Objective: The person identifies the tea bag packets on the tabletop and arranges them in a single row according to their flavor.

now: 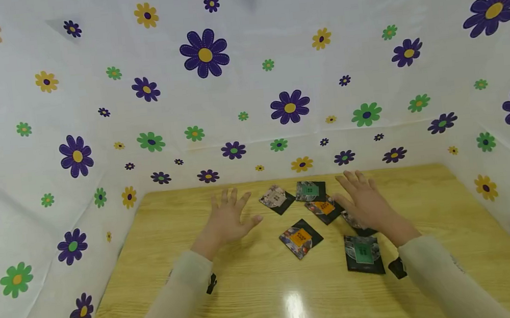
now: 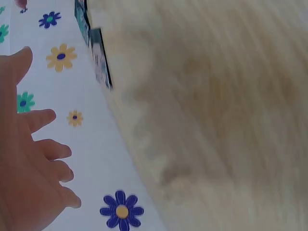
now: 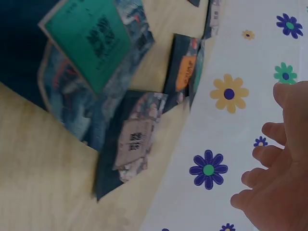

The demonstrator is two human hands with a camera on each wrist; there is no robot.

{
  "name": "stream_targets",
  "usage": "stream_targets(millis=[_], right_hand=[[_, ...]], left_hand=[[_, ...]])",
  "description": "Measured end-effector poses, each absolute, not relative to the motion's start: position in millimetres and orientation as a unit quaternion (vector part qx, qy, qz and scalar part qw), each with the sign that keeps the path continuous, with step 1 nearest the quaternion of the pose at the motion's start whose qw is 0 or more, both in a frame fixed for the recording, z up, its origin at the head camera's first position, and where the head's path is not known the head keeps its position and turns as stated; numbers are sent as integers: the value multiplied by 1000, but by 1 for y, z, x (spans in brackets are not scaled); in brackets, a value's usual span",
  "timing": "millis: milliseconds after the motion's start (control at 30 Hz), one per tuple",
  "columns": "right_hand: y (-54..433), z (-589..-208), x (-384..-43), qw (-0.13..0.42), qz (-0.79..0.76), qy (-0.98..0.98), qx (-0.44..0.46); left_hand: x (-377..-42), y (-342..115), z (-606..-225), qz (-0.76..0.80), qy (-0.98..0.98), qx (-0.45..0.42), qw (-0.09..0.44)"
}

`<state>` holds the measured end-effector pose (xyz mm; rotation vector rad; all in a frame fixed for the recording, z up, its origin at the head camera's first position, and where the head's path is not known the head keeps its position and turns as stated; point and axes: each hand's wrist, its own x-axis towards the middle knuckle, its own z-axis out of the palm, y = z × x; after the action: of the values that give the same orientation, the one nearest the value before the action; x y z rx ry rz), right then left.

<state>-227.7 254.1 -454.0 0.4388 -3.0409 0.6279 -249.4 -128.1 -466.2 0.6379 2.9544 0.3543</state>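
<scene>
Several flat, square, dark packets with patterned fronts lie scattered on the table. My left hand (image 1: 227,218), fingers spread, hovers left of a beige-labelled packet (image 1: 276,198) and holds nothing. On the other side my right hand (image 1: 367,204) is also spread and empty, overlapping a beige-labelled packet (image 1: 358,226) in the head view and partly hiding it. Nearer me lies a green-labelled packet (image 1: 364,253). An orange-labelled packet (image 1: 300,238) lies between the hands. Farther back, another green-labelled packet (image 1: 310,191) meets a second orange-labelled packet (image 1: 324,207). The right wrist view shows the right hand (image 3: 284,163) with fingers extended.
The wooden table (image 1: 157,291) runs back to a white cloth (image 1: 238,78) printed with flowers, which encloses the back and both sides. A dark strap piece (image 1: 396,268) shows at the right wrist, and another (image 1: 211,284) at the left.
</scene>
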Motion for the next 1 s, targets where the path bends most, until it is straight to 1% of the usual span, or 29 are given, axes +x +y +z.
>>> stream_targets(millis=[167,400,533,700,1000], right_hand=[[252,-469,-222,8,200,-968,150],[246,-491,-217,-13,205,-966,154],[244,-498,-216,-12,209,-965,155],[241,-507,-221,-11,199,-968,150],[236,-514,-224,-24,192,-971,141]], left_hand=[[-238,-105,-480,131,963,227,62],[-221,-69,-499,135,952,261,85],[-212,-54,-513,129,950,268,97],[-204,-44,-522,125,951,268,94],[-199,-42,-519,104,951,276,97]])
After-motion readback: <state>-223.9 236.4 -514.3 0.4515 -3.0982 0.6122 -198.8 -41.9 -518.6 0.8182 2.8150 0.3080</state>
